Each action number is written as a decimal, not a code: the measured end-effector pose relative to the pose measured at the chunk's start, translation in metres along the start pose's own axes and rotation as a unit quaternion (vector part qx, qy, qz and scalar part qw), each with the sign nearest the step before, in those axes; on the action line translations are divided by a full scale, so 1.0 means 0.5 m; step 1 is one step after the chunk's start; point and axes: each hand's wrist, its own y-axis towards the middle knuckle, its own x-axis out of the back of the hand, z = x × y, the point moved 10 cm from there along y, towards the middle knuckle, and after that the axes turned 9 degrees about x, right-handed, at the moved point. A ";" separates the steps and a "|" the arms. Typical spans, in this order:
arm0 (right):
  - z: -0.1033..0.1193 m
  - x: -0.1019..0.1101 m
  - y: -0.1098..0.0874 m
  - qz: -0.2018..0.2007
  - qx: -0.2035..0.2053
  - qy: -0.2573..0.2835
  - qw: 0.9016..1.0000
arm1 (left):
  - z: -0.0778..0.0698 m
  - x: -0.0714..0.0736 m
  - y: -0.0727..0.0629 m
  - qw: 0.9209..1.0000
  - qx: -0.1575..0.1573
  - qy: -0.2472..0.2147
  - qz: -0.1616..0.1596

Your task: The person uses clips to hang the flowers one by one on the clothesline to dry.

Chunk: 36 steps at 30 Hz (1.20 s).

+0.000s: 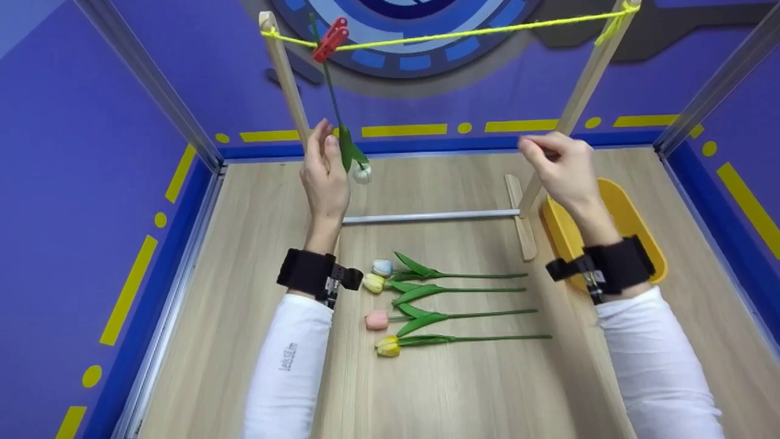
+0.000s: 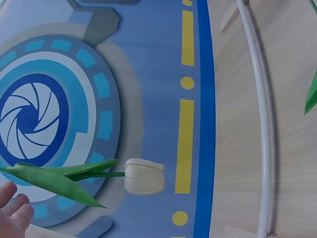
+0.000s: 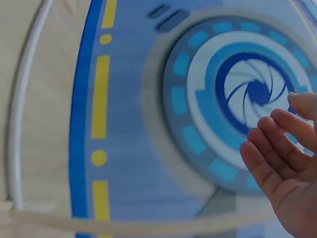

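Note:
An artificial white tulip (image 1: 362,173) hangs head down from a yellow string (image 1: 451,38), its stem clipped by a red clothespin (image 1: 331,40). Just left of its leaves, my left hand (image 1: 325,180) is raised with fingers loosely extended, holding nothing. In the left wrist view the white tulip (image 2: 144,176) appears beyond those fingertips. My right hand (image 1: 563,171) is up in the air near the right wooden post, its fingers loosely bent. The right wrist view shows that hand (image 3: 287,163) with nothing in it.
Several tulips lie side by side on the wooden table: blue (image 1: 382,267), pale yellow (image 1: 374,283), pink (image 1: 376,319) and yellow (image 1: 387,346). A yellow basin (image 1: 655,259) stands under my right forearm. The wooden posts (image 1: 588,79) are joined low down by a grey rod (image 1: 426,216).

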 end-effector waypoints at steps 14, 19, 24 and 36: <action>-0.223 0.110 -0.160 0.075 -0.167 -0.072 0.980 | -0.089 -0.001 -0.057 0.991 -0.125 0.042 -0.021; -0.289 0.128 -0.224 0.146 -0.225 -0.115 0.956 | -0.106 -0.023 -0.080 0.985 -0.163 0.063 0.004; -0.346 0.124 -0.276 0.207 -0.266 -0.131 0.932 | -0.100 -0.050 -0.101 0.979 -0.183 0.086 0.032; -0.437 0.112 -0.335 0.322 -0.321 -0.200 0.868 | -0.023 -0.136 -0.160 0.961 -0.173 0.173 0.126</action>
